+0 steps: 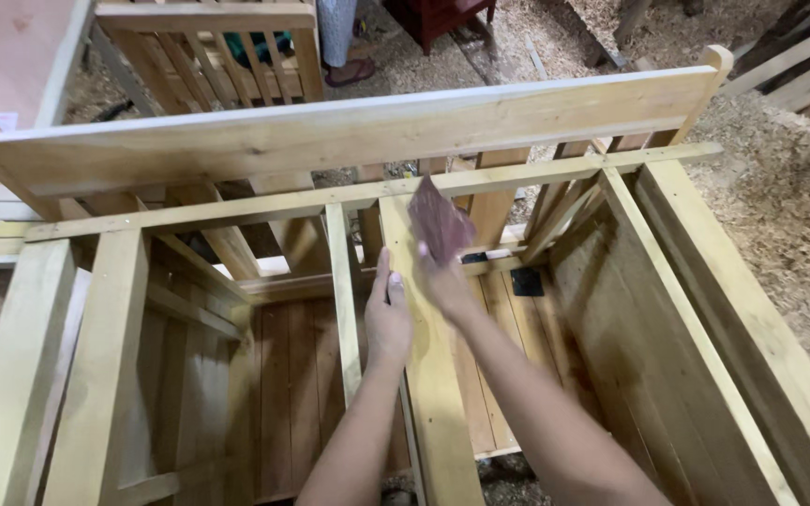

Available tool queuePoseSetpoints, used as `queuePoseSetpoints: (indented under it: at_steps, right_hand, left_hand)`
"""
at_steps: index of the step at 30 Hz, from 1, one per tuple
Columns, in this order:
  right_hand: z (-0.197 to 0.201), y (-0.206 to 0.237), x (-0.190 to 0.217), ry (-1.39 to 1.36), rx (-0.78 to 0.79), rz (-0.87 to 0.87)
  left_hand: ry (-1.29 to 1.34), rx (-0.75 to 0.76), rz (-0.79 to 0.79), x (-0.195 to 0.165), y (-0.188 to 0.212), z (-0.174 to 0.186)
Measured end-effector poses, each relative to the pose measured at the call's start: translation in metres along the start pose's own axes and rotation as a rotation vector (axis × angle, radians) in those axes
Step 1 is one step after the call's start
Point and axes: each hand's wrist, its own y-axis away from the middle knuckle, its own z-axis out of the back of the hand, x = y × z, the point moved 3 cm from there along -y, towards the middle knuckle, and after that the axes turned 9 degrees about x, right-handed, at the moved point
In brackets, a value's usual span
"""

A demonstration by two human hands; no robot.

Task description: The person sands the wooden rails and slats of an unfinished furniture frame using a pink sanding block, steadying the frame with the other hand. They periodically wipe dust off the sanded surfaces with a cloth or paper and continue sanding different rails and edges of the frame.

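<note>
1. Far left, a thick pale wooden beam [13, 375] runs along the edge of the unfinished light-wood furniture frame [705, 309], with a second flat plank [100, 365] just beside it.
2. Across the top lies a long, wide, pale wooden board [349, 131], tilted a little, its right end higher than its left. Below it a thin wooden rail [236, 206] spans the frame from side to side.
3. Inside the frame, a narrow upright slat [342, 281] drops from the rail, and beside it a broader yellowish plank [433, 375] runs toward the viewer.
4. The person's left hand [388, 319] rests flat, fingers together and stretched out, in the gap between the narrow slat and the broad plank, touching the plank's left edge. It grips nothing.
5. The right hand [444, 281] is just to the right of it, over the broad plank, fingers closed on the lower edge of a reddish-brown sheet of sandpaper [440, 220]. The sheet stands up from the fingers, near the top of the plank, just under the thin rail.
6. Further right, a small black square piece [527, 282] lies on the slatted wooden floor of the frame.
7. At the far right, the frame's wide side panel [649, 375] slopes down, and beyond it pale sawdust [780, 187] covers the ground.
8. Behind the long board stands a slatted wooden chair-like piece [208, 56], with a sandalled foot [349, 70] of another person near it.
</note>
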Motion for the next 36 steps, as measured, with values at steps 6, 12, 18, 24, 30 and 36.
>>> queuePoseSetpoints:
  at_steps: [6,12,18,24,30,36]
  right_hand:
    - [0.002,-0.019,-0.003,-0.110,0.024,-0.246]
    - [-0.008,0.076,0.024,-0.532,0.042,-0.667]
    - [0.001,-0.020,0.010,-0.010,0.016,-0.227]
    - [-0.005,0.110,0.036,0.219,-0.010,0.072]
    - [-0.016,0.133,0.043,0.208,0.011,0.058]
    - [-0.007,0.006,0.013,-0.225,0.089,-0.269]
  left_hand:
    - [-0.013,0.025,0.128,0.008,-0.002,0.001]
    - [-0.039,0.001,0.044,0.009,-0.003,0.000]
    - [-0.038,0.017,0.157,0.009,0.000,0.000]
    - [-0.058,0.066,0.320,0.003,0.003,-0.001]
    - [0.119,0.032,0.027,0.001,-0.002,-0.001]
    - [-0.011,0.020,0.177,0.020,-0.004,0.001]
